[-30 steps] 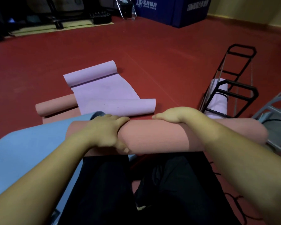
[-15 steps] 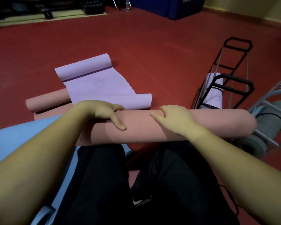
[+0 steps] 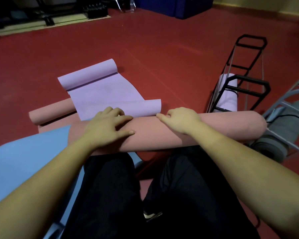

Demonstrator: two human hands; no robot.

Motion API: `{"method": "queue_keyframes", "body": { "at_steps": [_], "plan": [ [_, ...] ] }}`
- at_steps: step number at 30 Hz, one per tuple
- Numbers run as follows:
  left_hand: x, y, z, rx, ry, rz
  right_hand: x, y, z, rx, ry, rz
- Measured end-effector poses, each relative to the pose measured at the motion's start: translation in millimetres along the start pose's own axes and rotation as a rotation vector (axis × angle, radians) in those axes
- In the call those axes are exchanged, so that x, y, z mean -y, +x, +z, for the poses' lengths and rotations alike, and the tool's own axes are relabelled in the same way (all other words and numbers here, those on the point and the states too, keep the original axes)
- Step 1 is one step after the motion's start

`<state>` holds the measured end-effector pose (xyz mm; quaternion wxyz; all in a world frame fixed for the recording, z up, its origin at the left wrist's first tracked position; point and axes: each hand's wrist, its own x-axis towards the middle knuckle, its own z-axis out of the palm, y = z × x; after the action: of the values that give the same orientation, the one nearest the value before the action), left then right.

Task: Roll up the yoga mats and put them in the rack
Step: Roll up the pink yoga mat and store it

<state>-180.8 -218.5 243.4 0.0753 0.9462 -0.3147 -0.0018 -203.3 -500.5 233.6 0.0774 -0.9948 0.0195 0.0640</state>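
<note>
Pink roll's (image 3: 162, 131) left end behind left hand (image 3: 105, 128)

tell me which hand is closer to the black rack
Right. The right hand rests on the pink roll just left of the black rack. The left hand lies further left along the same roll, beyond the right hand.

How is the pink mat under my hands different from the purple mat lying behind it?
The pink mat is wound into one thick, full roll; the purple mat lies mostly flat on the floor, with only its two ends curled. Both hands rest on the pink mat, the left hand and the right hand; neither grips the purple mat, though fingertips reach its near curl. Both mats are plain, single-coloured, and outside the black rack.
</note>
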Motion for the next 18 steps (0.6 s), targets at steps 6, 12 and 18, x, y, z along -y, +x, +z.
{"method": "queue_keyframes", "body": {
  "at_steps": [6, 12, 18],
  "plan": [
    [-29.2, -35.4, 41.9, -0.114, 0.352, -0.028, 1.3, 12.5, -4.6, 0.114, 0.0, 0.034],
    [-32.6, -21.5, 32.6, 0.01, 0.399, -0.139, 9.5, 20.5, -18.0, 0.234, 0.018, 0.071],
    [-29.8, -25.1, 13.0, -0.034, 0.373, -0.088, 12.1, 19.5, -32.2, 0.289, 0.05, 0.099]
  ]
}}
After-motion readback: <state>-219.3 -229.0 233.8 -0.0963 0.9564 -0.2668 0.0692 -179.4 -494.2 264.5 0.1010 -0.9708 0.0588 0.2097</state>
